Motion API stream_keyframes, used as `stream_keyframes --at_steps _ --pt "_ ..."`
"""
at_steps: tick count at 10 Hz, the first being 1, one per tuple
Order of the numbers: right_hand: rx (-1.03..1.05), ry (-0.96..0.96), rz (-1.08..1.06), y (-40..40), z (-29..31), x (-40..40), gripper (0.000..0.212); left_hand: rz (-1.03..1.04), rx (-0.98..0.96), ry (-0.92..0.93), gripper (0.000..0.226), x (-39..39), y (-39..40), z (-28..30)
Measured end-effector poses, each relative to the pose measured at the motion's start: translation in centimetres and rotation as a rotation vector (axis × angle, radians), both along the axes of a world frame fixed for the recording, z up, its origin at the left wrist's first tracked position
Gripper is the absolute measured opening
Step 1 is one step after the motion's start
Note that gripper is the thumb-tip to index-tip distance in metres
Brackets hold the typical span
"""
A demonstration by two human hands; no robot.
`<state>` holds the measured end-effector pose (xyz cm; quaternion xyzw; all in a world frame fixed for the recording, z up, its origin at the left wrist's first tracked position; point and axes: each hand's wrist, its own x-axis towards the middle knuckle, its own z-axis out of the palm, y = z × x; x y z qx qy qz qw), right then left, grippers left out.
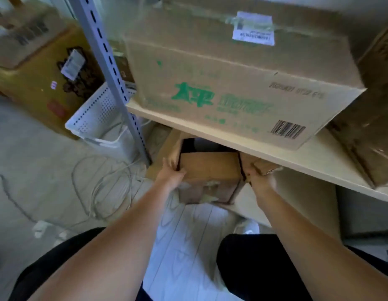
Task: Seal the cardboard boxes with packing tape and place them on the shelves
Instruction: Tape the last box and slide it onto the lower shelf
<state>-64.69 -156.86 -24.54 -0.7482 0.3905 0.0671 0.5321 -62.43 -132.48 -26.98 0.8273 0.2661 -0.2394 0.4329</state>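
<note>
**Both hands on small box under the shelf**

Far left I see a yellow box (47, 88) on the floor with a brown box (21, 33) stacked on it, blurry. Next to it a white perforated basket (95, 114), just beside the grey slotted shelf post (115, 77). Loose white cables (97, 185) coil on the floor below the basket.

My left hand (170, 173) grips the left top corner of the small cardboard box (208, 170), fingers curled over the edge. The box sits low, under the pale shelf board (243, 146), its front part sticking out toward me; top flaps look partly open at the back, dark gap there. My right hand (259, 178) grips the right side of the same box, fingers curled round a flap edge, thumb detail too blurred to tell.

Above, on the shelf board, a big cardboard box (232, 83) with green print, a barcode and a white label on top, clear tape across the top. Far right another brown box (373, 118) just beside it, taped, cut off by frame edge
</note>
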Motion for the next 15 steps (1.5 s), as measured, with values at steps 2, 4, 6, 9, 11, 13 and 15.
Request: stream_keyframes --at_steps 2,4,6,9,11,13,15 --pt "-0.089 0.011 0.227 -0.7 -0.7 -2.1 0.037 -0.07 0.063 -0.018 0.039 -3.0 0.4 -0.1" --pt "-0.125 0.075 0.235 -1.7 2.0 -9.8 0.04 0.216 -0.23 0.302 0.024 -11.0 0.0 2.8" --pt "-0.123 0.17 0.293 -2.4 3.0 -13.7 0.041 0.482 -0.5 0.323 0.085 -18.3 -0.3 1.1" --pt "-0.231 0.141 0.55 -0.2 5.5 -17.3 0.014 0.409 0.2 -0.275 0.022 -19.3 0.9 6.8" --pt "-0.486 0.184 0.853 2.0 7.5 -18.2 0.022 -0.093 0.546 -0.271 0.019 -21.6 -1.8 9.7" --pt "-0.676 0.273 1.053 4.0 8.4 -18.7 0.027 -0.291 0.575 -0.154 0.019 -22.3 -3.4 9.6" --pt "-0.425 0.219 0.851 4.6 6.5 -17.7 0.061 -0.278 0.501 -0.14 0.049 -21.3 -5.5 5.4"
